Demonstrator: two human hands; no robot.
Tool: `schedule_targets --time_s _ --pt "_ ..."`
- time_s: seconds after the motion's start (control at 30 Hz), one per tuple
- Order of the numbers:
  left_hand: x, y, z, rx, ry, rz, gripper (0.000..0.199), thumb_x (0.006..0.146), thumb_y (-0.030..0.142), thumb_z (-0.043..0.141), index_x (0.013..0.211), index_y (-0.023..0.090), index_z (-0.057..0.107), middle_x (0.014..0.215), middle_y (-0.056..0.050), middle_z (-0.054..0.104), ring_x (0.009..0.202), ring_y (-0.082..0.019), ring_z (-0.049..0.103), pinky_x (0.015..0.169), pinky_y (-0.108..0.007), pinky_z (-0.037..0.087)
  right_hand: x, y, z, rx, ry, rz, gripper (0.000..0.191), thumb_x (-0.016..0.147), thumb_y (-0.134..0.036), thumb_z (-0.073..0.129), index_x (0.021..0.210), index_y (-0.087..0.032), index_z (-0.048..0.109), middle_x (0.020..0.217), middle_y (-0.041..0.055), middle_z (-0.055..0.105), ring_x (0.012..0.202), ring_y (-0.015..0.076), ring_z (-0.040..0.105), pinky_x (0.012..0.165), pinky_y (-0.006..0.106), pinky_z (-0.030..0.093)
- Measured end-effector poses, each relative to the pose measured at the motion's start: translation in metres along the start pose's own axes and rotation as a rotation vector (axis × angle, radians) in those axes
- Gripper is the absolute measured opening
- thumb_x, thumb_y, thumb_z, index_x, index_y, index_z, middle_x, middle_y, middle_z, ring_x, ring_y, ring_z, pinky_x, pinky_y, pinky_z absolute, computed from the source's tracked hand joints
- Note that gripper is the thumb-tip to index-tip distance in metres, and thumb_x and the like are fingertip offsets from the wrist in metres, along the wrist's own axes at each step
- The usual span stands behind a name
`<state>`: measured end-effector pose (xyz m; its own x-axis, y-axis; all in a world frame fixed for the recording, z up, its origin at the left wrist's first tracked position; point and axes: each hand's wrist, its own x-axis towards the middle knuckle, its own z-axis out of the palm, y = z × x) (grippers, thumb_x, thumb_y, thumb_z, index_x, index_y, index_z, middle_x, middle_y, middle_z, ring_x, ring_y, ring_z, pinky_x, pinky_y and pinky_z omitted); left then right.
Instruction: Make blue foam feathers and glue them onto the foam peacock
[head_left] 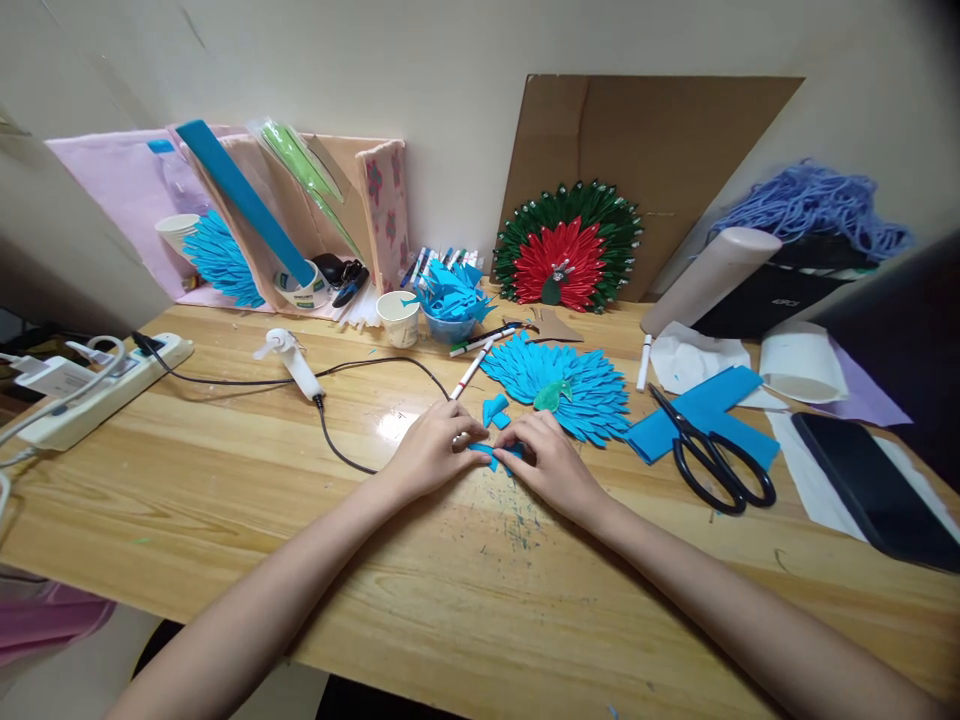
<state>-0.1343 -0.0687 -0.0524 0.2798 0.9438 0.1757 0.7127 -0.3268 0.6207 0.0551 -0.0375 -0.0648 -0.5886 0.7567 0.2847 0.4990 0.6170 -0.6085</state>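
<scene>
My left hand (435, 445) and my right hand (553, 458) meet near the middle of the table. Thumbs and fingertips of both are closed on a small blue paper piece (484, 451), partly hidden by the fingers. Just beyond them lie some blue paper scraps (495, 411). A white marker with a red band (472, 370) rests past my left fingers. Behind my right hand spreads a fan of layered blue paper feathers (592, 385), with a green bird-shaped cutout (553, 395) on it.
Black-handled scissors (720, 465) lie over folded blue strips (694, 410) at right, near a phone (874, 485). A bowl of blue cut pieces (451, 322) and a paper cup (398, 318) stand behind. A cabled white handheld device (296, 365) and power strip (112, 385) are left.
</scene>
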Motion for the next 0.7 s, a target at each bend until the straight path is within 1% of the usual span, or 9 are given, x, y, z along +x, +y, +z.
schedule_targets --time_s 0.07,0.17,0.3,0.4,0.53,0.7 --pt "-0.0010 0.0016 0.0002 0.010 -0.012 0.003 0.027 0.070 0.040 0.064 0.089 0.021 0.065 0.088 -0.004 0.058 0.085 -0.018 0.052 0.072 -0.029 0.041 0.0000 0.0000 0.0001 0.000 -0.013 -0.014 0.006 0.079 -0.023 0.058 0.074 -0.021 0.056 0.078 0.0030 0.059 0.083 0.0202 0.047 0.074 0.034 0.039" --pt "-0.0008 0.0036 0.0012 -0.018 -0.006 0.021 0.022 0.073 0.037 0.062 0.088 0.020 0.065 0.087 -0.004 0.059 0.084 -0.017 0.053 0.073 -0.029 0.040 -0.0002 -0.0010 -0.0012 0.013 -0.015 -0.040 0.005 0.081 -0.023 0.056 0.076 -0.020 0.055 0.078 0.0031 0.059 0.083 0.0199 0.047 0.073 0.034 0.040" --pt "0.0000 0.0049 0.0041 -0.182 -0.041 0.020 0.016 0.079 0.030 0.056 0.085 0.019 0.066 0.082 -0.003 0.064 0.080 -0.015 0.055 0.072 -0.026 0.040 -0.0008 -0.0025 -0.0031 0.014 0.027 -0.072 0.005 0.082 -0.023 0.054 0.078 -0.020 0.055 0.081 0.0037 0.059 0.084 0.0199 0.047 0.074 0.034 0.040" --pt "-0.0002 0.0061 0.0057 -0.334 -0.084 -0.052 0.018 0.081 0.028 0.053 0.083 0.016 0.067 0.080 -0.003 0.067 0.073 -0.013 0.058 0.067 -0.023 0.041 -0.0021 -0.0032 -0.0033 -0.005 0.074 -0.089 0.004 0.082 -0.022 0.053 0.080 -0.020 0.056 0.082 0.0039 0.059 0.084 0.0198 0.046 0.075 0.034 0.040" --pt "-0.0002 0.0090 0.0058 -0.496 -0.106 -0.156 0.022 0.081 0.030 0.052 0.085 0.014 0.067 0.077 -0.004 0.068 0.068 -0.013 0.059 0.061 -0.021 0.042 -0.0040 -0.0025 -0.0028 -0.052 0.121 -0.170 0.005 0.081 -0.019 0.054 0.084 -0.020 0.058 0.081 0.0042 0.060 0.084 0.0200 0.047 0.077 0.036 0.041" --pt "0.0007 0.0107 0.0057 -0.641 -0.127 -0.227 0.026 0.078 0.034 0.055 0.086 0.012 0.067 0.078 -0.006 0.069 0.069 -0.014 0.061 0.063 -0.022 0.045 -0.0049 -0.0003 -0.0023 -0.105 0.176 -0.297 0.010 0.079 -0.015 0.055 0.086 -0.021 0.058 0.081 0.0049 0.062 0.082 0.0204 0.048 0.075 0.036 0.044"
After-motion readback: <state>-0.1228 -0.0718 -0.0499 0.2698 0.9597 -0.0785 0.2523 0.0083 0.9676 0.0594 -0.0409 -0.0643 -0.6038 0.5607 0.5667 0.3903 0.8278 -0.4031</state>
